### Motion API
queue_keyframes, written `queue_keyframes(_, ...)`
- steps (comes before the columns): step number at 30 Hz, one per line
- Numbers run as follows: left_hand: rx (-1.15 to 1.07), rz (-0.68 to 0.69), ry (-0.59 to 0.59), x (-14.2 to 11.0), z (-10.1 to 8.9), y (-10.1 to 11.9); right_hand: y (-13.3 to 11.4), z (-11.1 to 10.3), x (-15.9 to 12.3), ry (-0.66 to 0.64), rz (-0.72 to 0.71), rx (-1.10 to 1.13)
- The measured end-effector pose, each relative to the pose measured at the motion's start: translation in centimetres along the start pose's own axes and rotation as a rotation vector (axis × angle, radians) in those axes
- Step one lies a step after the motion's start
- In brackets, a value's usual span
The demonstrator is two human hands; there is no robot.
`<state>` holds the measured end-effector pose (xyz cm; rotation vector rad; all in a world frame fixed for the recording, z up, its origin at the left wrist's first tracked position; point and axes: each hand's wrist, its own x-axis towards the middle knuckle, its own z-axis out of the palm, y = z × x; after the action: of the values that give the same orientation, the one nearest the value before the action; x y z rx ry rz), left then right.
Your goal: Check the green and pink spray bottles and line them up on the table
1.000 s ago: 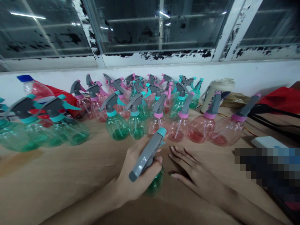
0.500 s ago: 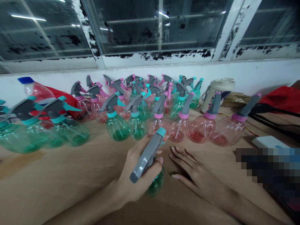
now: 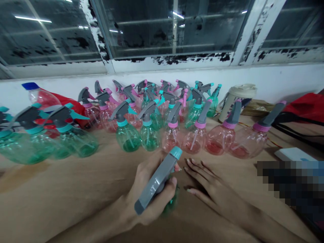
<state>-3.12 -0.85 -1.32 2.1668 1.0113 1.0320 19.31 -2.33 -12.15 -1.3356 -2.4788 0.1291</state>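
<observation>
My left hand (image 3: 149, 189) is wrapped round the neck of a green spray bottle (image 3: 159, 180) with a grey head and a turquoise nozzle that points away from me. The trigger and most of the bottle's body are hidden by my fingers. Beside it, my right hand (image 3: 211, 184) lies flat on the table with its fingers stretched out, holding nothing. Just beyond my hands stand green spray bottles (image 3: 128, 136) with turquoise collars and pink spray bottles (image 3: 194, 140) with pink collars.
More spray bottles crowd towards the wall, and several green ones (image 3: 83, 145) stand at left. A blue-capped bottle (image 3: 37, 94) is at the far left. A pale lidded cup (image 3: 236, 101), a red bag (image 3: 306, 109), black straps and a white box (image 3: 291, 155) lie at right.
The spray bottle in my left hand has come slightly towards me, its head now lower in view. My right hand stays flat in place.
</observation>
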Motion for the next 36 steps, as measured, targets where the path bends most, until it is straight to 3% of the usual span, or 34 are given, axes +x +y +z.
queue_keyframes(7, -0.038, -0.027, 0.1, 1.04, 0.82, -0.02, 0.12, 0.1, 0.04, 0.006, -0.02, -0.029)
queue_keyframes(29, 0.038, 0.021, 0.109, 0.88, 0.78, -0.3, 0.2, 0.26, -0.1, 0.017, -0.058, -0.083)
queue_keyframes(36, -0.136, -0.073, 0.065, 0.53, 1.02, 0.19, 0.17, 0.15, -0.1, 0.009, -0.04, -0.058)
